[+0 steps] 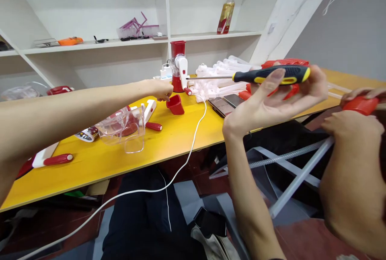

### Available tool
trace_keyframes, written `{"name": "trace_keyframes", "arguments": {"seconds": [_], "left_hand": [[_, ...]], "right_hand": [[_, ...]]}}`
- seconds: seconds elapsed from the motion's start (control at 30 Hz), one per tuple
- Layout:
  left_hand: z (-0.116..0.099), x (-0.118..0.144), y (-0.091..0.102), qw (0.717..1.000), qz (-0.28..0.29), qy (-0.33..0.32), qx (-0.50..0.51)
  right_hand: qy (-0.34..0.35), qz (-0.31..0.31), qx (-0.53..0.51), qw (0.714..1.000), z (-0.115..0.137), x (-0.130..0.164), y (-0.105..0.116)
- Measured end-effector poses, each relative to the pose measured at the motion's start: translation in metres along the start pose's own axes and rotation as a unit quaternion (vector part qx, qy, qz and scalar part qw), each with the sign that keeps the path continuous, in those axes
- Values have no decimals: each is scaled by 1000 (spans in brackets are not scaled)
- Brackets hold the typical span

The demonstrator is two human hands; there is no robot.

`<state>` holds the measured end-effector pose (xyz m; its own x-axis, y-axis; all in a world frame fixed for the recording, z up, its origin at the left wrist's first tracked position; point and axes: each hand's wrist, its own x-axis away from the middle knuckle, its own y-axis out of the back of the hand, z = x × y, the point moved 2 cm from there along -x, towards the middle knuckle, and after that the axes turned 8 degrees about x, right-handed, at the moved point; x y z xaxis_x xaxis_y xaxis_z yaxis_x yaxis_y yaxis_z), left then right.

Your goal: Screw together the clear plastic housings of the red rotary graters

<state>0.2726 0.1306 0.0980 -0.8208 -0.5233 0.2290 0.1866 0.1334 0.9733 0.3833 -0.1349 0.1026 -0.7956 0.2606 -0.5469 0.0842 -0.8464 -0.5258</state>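
My right hand (279, 95) is raised over the table's front edge, palm up, its thumb pressing a screwdriver (271, 75) with a black and yellow handle against the fingers. The shaft points left, its tip appearing in front of a red and white rotary grater (181, 67) with a crank. Stretched across the table, my left hand (163, 90) has its fingers curled at the edge of a small red plastic hopper (175, 105), which is tilted. The fingertips are partly hidden. Under my left arm lie a clear plastic housing (132, 127) and a white crank with red handle (153, 126).
A white cable (193, 143) runs off the yellow table (163, 147). Phones (221, 106) lie near a pile of clear plastic tubes (223, 75). Another person's hands (352, 123) hold a red ribbed part (362, 105) at right. A bottle (226, 15) stands on the shelf.
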Motion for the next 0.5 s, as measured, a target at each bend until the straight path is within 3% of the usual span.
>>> {"name": "trace_keyframes", "arguments": {"seconds": [0.13, 0.23, 0.37, 0.5], "left_hand": [[-8, -8, -5, 1000, 21, 0, -22], [-9, -12, -5, 998, 34, -42, -5], [-10, -15, -4, 996, 39, -83, 1], [-12, -16, -7, 993, 1, -114, 10]], "right_hand": [[-32, 16, -3, 999, 23, 17, 6], [-52, 48, -21, 997, 31, 24, 3], [-30, 62, -7, 998, 32, 25, 2], [-32, 50, -32, 998, 26, 26, -1]]}}
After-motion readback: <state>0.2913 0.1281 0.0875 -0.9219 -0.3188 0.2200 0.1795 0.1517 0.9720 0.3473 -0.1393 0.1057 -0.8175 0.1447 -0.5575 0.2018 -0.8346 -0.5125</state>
